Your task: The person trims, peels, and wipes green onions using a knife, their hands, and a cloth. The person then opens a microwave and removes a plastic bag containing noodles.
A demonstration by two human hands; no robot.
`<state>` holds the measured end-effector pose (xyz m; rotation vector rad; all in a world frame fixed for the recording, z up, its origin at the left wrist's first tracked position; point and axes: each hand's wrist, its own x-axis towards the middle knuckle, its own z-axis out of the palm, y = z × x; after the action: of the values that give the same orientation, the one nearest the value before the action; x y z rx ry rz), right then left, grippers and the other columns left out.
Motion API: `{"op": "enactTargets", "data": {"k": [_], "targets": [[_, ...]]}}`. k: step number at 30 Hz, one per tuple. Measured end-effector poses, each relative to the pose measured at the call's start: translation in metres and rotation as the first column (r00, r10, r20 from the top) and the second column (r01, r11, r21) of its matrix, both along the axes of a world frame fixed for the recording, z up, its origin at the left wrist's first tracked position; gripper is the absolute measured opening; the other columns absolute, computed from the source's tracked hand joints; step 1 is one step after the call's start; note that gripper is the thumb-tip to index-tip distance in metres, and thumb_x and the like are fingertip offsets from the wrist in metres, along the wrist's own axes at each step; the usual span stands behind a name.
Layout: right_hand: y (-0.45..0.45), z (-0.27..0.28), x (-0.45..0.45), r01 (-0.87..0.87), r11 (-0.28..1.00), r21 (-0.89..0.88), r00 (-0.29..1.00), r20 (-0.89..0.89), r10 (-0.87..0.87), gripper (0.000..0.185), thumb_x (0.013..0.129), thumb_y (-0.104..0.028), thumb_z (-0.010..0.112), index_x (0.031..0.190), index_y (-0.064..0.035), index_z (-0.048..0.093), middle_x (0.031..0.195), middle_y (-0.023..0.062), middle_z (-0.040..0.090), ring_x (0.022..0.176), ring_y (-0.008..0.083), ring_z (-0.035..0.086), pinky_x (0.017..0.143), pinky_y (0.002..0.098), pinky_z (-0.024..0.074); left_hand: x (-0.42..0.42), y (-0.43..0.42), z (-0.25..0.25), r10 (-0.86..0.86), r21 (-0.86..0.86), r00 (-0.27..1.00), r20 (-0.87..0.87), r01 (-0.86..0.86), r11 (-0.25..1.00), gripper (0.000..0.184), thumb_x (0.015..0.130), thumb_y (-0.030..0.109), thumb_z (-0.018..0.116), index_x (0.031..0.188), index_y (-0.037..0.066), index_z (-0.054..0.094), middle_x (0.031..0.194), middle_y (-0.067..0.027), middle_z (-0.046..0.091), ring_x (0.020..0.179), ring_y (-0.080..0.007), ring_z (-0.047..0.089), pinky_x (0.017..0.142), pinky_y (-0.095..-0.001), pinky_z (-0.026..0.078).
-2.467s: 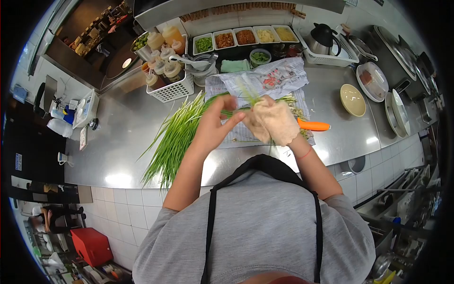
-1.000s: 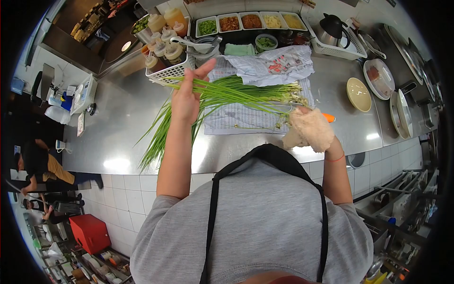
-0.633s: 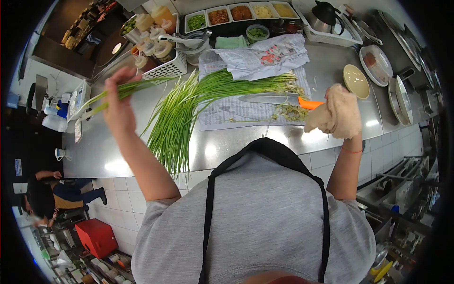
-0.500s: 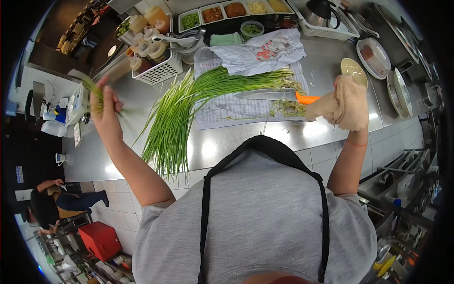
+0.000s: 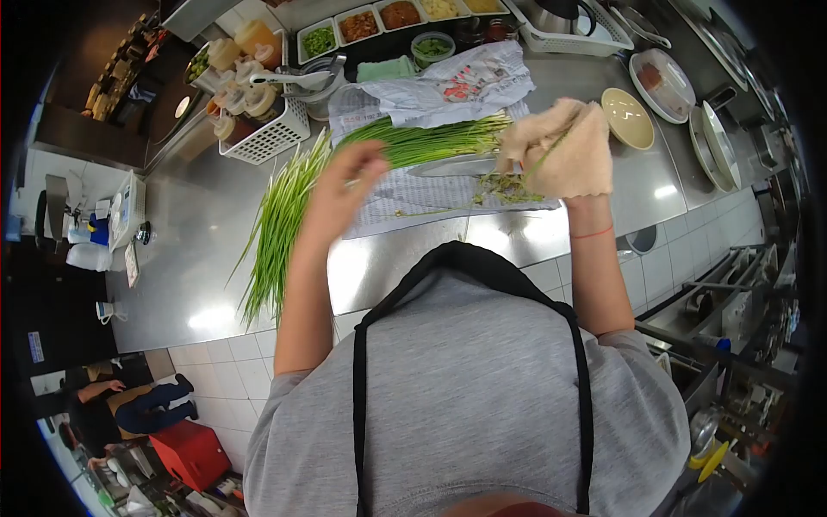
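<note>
My left hand (image 5: 340, 185), a little blurred, is over the bunches of garlic chives with fingers partly bent and thumb apart; nothing shows in it. One bunch of chives (image 5: 280, 220) hangs toward the counter's front edge, and another bunch (image 5: 431, 140) lies across printed paper (image 5: 388, 205). A beige cloth (image 5: 573, 146) covers my right hand, which grips it; the fingers are hidden. Some thin green strands lie against the cloth. The knife blade (image 5: 452, 166) rests on the paper, its handle mostly behind the cloth. Chive trimmings (image 5: 504, 188) lie below the blade.
A yellowish bowl (image 5: 627, 119) stands right of the cloth, near a lidded clear container (image 5: 662, 84) and stacked plates (image 5: 715, 146). A white basket of sauce bottles (image 5: 271, 133) is back left. Food trays (image 5: 357, 26) line the back. Another person (image 5: 129, 405) is far lower left.
My left hand has come right from the far left, where it held some green strands; now none show in it. My right hand has moved left with the cloth, away from the bowl.
</note>
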<state>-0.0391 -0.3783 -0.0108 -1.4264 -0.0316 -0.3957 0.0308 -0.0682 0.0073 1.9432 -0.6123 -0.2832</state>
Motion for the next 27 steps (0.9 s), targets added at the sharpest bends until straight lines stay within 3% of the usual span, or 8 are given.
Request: {"op": "enactTargets", "data": {"k": [3,4,5,11,13,17,22,27], "targets": [[0.020,0.002,0.003,-0.018,0.915,-0.403,0.998,-0.065,-0.009,0.027,0.092,-0.027,0.045,0.107,-0.0050,0.051,0.111,0.0094,0.056,0.095,0.0224,0.057,0.081,0.0350,0.0489,-0.030,-0.061,-0.014,-0.205,-0.052,0.975,0.089,0.210,0.976,0.029,0.093,0.026,0.050,0.106,0.002,0.059,0.093,-0.0073,0.062,0.087,-0.0152,0.060,0.080,-0.0268,0.046],[0.024,-0.008,0.002,-0.275,0.895,0.350,0.960,0.052,0.275,0.034,0.092,-0.031,0.045,0.112,-0.0050,0.050,0.114,0.0108,0.055,0.100,0.0242,0.055,0.086,0.0367,0.0467,-0.035,-0.075,-0.023,-0.218,-0.091,0.961,0.169,0.236,0.968,0.030,0.094,0.027,0.048,0.104,0.002,0.059,0.089,-0.0071,0.062,0.085,-0.0145,0.060,0.078,-0.0265,0.046],[0.028,-0.016,0.002,-0.448,0.297,0.843,0.867,0.329,0.374,0.040,0.092,-0.035,0.045,0.118,-0.0051,0.048,0.116,0.0123,0.054,0.105,0.0260,0.053,0.090,0.0384,0.0445,-0.038,-0.083,-0.025,-0.219,-0.091,0.961,0.171,0.236,0.967,0.030,0.094,0.027,0.048,0.104,0.002,0.059,0.089,-0.0071,0.062,0.085,-0.0145,0.060,0.078,-0.0265,0.046],[0.041,-0.028,-0.004,-0.330,0.439,0.836,0.917,0.173,0.360,0.045,0.094,-0.039,0.037,0.119,-0.0033,0.046,0.115,0.0155,0.054,0.103,0.0295,0.054,0.087,0.0431,0.0469,-0.040,-0.096,-0.027,-0.352,-0.334,0.883,-0.310,0.245,0.910,0.028,0.096,0.026,0.044,0.085,0.003,0.054,0.070,-0.0008,0.052,0.065,-0.0080,0.049,0.061,-0.0224,0.042],[0.049,-0.027,-0.001,-0.372,0.780,0.504,0.895,-0.029,0.445,0.035,0.091,-0.033,0.044,0.109,-0.0026,0.049,0.104,0.0136,0.058,0.090,0.0275,0.058,0.074,0.0414,0.0505,-0.042,-0.096,-0.028,-0.313,-0.351,0.894,-0.320,0.195,0.916,0.027,0.096,0.026,0.045,0.084,0.004,0.053,0.069,0.0002,0.051,0.062,-0.0070,0.047,0.058,-0.0214,0.040],[0.065,-0.016,0.000,-0.309,0.931,-0.193,0.944,-0.179,0.277,0.032,0.085,-0.028,0.051,0.105,-0.0030,0.052,0.099,0.0134,0.059,0.087,0.0277,0.059,0.073,0.0397,0.0503,-0.047,-0.094,-0.030,-0.248,-0.441,0.898,-0.362,0.069,0.895,0.026,0.096,0.025,0.045,0.081,0.005,0.052,0.069,0.0019,0.049,0.059,-0.0055,0.043,0.054,-0.0199,0.037],[0.063,0.005,0.003,0.214,0.512,-0.832,0.975,0.211,-0.065,0.035,0.075,-0.024,0.060,0.103,-0.0039,0.054,0.097,0.0141,0.059,0.088,0.0292,0.058,0.078,0.0379,0.0479,-0.041,-0.062,-0.030,-0.227,-0.246,0.951,-0.209,0.173,0.954,0.026,0.095,0.025,0.047,0.080,0.006,0.053,0.068,0.0028,0.048,0.058,-0.0058,0.042,0.053,-0.0205,0.036],[0.022,0.058,0.003,0.555,0.055,-0.830,0.831,0.551,-0.071,0.041,0.066,-0.020,0.068,0.102,-0.0048,0.057,0.096,0.0147,0.059,0.089,0.0308,0.058,0.082,0.0361,0.0456,-0.026,0.016,-0.008,0.175,-0.029,0.982,0.072,-0.174,0.984,0.028,0.093,0.023,0.049,0.077,0.001,0.051,0.060,-0.0028,0.046,0.058,-0.0108,0.043,0.054,-0.0280,0.037]]}}
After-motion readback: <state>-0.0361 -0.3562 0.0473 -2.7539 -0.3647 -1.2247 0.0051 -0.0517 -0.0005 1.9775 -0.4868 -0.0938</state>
